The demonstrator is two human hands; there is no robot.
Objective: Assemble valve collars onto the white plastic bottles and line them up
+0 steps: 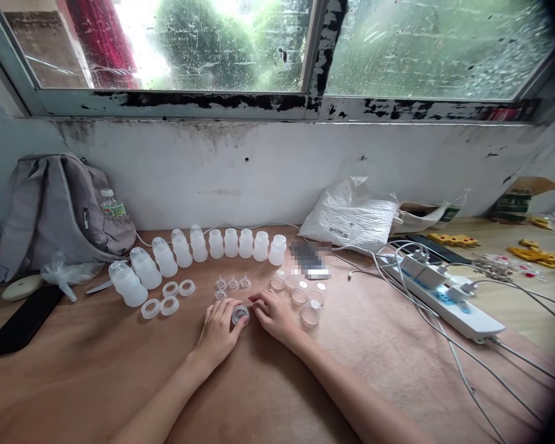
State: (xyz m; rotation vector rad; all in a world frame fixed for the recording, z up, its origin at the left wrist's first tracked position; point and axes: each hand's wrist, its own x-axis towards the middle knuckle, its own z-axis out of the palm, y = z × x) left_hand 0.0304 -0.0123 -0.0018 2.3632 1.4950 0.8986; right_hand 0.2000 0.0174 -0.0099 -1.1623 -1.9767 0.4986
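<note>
My left hand [218, 332] and my right hand [274, 314] rest on the brown table and meet around a small round clear cap [240, 315], fingers from both sides touching it. Behind them lie a few small clear nipples [232, 283] and several clear dome covers [309, 313] to the right. A curved row of several small white plastic bottles [231, 243] stands further back. White rings [169, 304] lie left of my left hand.
A grey backpack [58, 206] with a water bottle leans at the back left. A white plastic bag [351, 216] lies at the back right. A white power strip [444, 295] with cables runs along the right. Yellow parts [543, 256] lie far right. A black flat object [21, 324] lies at the left.
</note>
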